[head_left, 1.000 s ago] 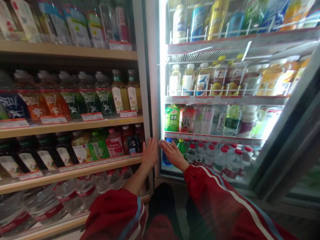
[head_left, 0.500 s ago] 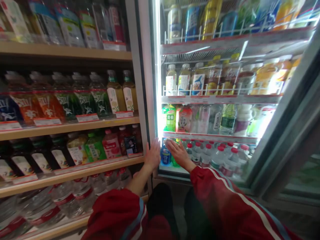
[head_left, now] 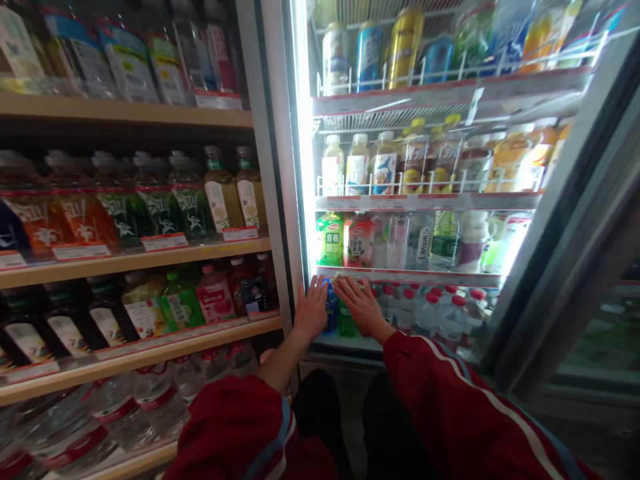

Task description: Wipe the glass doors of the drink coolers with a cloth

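My left hand [head_left: 311,308] is raised at the left edge of the lit drinks cooler, fingers stretched upward and slightly apart. Beside it, my right hand [head_left: 361,305] lies flat in front of the cooler's bottom level, its fingers stretched toward the upper left. Neither hand holds anything that I can make out. At the right fingertips, just under the lowest price strip [head_left: 425,277], shows a small pale spot too unclear to name. Partly hidden behind the hands stand a blue bottle [head_left: 331,313] and a green bottle [head_left: 347,321].
Several red-capped clear bottles [head_left: 427,312] stand at the right of the cooler's bottom level. Bottles and cans fill the levels above. On the right is the dark cooler door frame [head_left: 560,220]. Wooden shelves [head_left: 150,257] with drinks flank the left, a phone-like item [head_left: 255,295] among them.
The view has shifted slightly, and the shelves sit a little further left. Both hands stay by the cooler's lower left corner, fingers still outstretched; a pale spot now shows by the right fingertips.
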Available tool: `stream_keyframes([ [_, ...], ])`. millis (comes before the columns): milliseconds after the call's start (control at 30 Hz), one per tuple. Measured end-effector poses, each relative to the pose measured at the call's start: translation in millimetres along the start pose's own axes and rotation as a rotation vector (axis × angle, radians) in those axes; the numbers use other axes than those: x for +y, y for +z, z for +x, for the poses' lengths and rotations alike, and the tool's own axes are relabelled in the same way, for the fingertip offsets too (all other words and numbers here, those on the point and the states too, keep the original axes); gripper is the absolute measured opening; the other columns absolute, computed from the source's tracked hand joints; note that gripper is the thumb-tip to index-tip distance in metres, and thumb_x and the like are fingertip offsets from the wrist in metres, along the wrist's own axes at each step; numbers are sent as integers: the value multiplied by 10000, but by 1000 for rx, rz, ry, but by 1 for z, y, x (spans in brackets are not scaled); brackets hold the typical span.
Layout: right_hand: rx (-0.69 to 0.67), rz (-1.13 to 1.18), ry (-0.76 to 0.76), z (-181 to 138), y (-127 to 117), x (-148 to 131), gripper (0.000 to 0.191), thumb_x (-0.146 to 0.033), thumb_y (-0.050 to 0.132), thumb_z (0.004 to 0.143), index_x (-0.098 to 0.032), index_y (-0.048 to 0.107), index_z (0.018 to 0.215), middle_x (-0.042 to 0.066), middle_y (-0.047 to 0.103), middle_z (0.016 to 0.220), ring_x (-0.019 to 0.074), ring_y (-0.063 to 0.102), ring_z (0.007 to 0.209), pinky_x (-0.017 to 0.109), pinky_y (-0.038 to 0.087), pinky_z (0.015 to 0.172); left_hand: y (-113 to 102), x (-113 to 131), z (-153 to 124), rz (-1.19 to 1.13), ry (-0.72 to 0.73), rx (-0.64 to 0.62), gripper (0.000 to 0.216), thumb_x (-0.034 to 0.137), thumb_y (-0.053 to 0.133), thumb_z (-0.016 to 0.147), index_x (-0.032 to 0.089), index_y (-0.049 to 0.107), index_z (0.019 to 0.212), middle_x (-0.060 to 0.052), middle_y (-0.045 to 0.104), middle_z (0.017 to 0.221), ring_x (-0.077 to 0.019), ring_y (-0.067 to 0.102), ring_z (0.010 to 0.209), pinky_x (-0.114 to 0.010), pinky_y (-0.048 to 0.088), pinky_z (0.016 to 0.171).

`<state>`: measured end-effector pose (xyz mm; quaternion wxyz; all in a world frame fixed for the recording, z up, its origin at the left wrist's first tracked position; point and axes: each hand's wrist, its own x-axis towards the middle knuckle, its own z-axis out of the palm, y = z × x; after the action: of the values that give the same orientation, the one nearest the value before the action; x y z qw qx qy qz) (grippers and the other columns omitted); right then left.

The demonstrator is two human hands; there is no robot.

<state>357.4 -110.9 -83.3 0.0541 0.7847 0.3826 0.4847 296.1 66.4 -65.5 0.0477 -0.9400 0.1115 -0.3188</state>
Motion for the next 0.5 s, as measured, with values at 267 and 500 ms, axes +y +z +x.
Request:
stream_keyframes([
  [267,-16,40,21,-10,-2,3,635,-41,403,811,-182,372,1429,92,421,1467,247,331,1376,528,142,1137,2,10,2,-9,29,-3,651,109,422,800,109,307,1440,-147,253,1535,-268,181,1437,-574,182,1138],
  [500,-32,32,-17,-35,-4,15,647,-31,398,798,-192,385,1424,87,453,1445,232,353,1363,512,146,1142,3,16,0,21,39,-62,634,111,404,798,78,326,1426,-134,213,1547,-274,180,1435,-572,194,1135],
])
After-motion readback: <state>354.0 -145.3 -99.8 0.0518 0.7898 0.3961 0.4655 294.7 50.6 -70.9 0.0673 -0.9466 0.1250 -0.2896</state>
